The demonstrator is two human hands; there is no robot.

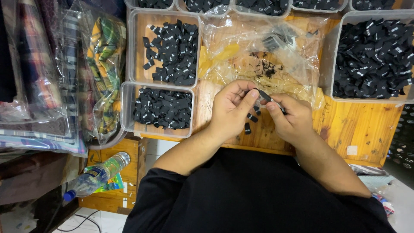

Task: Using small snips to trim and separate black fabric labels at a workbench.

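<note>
Small black woven labels (170, 51) with white marks fill clear plastic tubs (131, 47) along the counter's (362, 125) far and left edges. A few loose labels (252, 117) lie near its front edge. A crumpled clear bag (263, 56) sits mid-counter.

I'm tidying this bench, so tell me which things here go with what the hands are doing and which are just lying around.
In use:
left hand
right hand
label strip pinched between both hands
loose labels under the hands
label trays
big tray

Lying about:
water bottle
bagged plaid cloth
clear bag
</note>
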